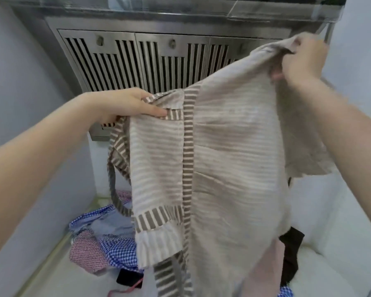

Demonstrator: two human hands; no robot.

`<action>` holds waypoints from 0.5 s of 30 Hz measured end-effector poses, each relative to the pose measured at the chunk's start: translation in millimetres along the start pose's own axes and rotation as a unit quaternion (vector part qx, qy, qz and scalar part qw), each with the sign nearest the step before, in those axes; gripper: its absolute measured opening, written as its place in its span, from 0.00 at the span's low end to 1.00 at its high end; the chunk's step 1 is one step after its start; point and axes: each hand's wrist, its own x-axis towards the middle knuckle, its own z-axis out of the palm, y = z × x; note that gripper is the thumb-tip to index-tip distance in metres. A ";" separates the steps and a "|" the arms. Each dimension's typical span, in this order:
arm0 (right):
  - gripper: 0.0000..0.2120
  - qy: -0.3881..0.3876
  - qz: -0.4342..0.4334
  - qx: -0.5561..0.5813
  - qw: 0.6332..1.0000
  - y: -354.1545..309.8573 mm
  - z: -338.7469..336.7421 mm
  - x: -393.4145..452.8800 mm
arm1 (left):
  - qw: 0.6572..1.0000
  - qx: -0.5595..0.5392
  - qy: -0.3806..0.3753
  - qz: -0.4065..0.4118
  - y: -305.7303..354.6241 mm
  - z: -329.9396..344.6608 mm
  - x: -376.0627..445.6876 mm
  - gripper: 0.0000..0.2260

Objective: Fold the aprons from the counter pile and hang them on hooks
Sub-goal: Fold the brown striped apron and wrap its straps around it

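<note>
Aloft, striped apron between both hands

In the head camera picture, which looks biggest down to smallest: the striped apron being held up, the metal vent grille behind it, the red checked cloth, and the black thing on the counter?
1. Striped apron, though nearness to the camera inflates it.
2. Vent grille, partly hidden.
3. Red checked cloth.
4. Black thing, partly covered.

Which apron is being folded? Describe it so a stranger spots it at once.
Below the steel range hood, both hands hold up the beige striped apron. Unlike the checked blue and red aprons piled on the counter, it has brown-and-white striped trim.
</note>
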 end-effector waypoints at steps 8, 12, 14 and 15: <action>0.16 -0.064 -0.066 0.062 0.994 36.3 172.8 -59.5 | 0.988 0.145 0.052 -0.034 -129.2 24.9 62.3 0.27; 0.23 -0.388 -0.035 0.038 0.920 100.3 298.9 -123.8 | 0.945 0.226 0.158 -0.176 -241.7 73.8 98.7 0.07; 0.35 -0.549 -0.024 0.063 0.833 114.8 327.6 -156.2 | 0.910 0.295 0.140 -0.253 -276.6 111.6 101.6 0.21; 0.36 -0.601 -0.008 0.087 0.795 118.6 335.7 -172.7 | 0.915 0.303 0.110 -0.241 -287.4 134.2 99.5 0.25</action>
